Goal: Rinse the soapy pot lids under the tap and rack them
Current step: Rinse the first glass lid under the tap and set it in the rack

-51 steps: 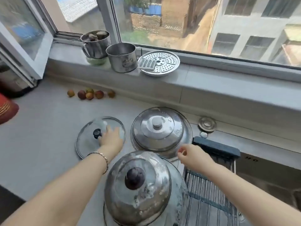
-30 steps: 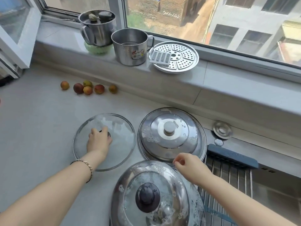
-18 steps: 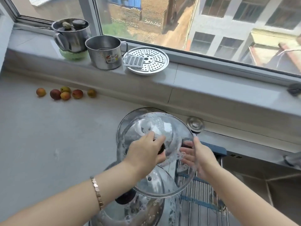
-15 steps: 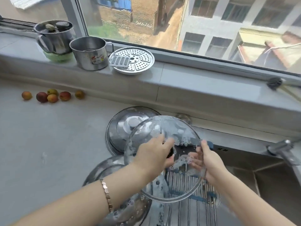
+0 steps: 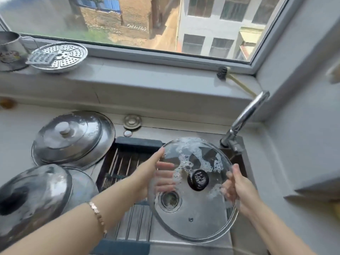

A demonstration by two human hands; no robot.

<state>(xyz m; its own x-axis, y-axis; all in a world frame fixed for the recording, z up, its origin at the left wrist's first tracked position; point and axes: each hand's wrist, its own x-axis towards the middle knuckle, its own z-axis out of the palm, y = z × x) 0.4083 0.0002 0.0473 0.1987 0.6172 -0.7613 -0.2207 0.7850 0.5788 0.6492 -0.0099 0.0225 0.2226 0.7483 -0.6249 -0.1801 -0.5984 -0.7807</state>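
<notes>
- Since the earlier frame, we have carried the glass lid rightward off the counter side; it now hangs over the sink, knob up, below and to the near left of the tap.
- Our left hand grips the lid's left rim, thumb on top, fingers seen through the glass underneath.
- Our right hand grips the right rim the same way.
- Soap foam covers the far half of the lid and the knob.
- Through the glass we see the sink drain.
- A wire rack spans the left part of the sink, partly covered by our left forearm.
- Two steel lids sit on the counter to the left: the far steel lid and the near steel lid, the latter overlapping the former and blurred.
- On the windowsill, far left, stand a perforated steamer plate and a metal cup, the cup cut off by the frame edge.
- We cannot tell whether water is running.
</notes>
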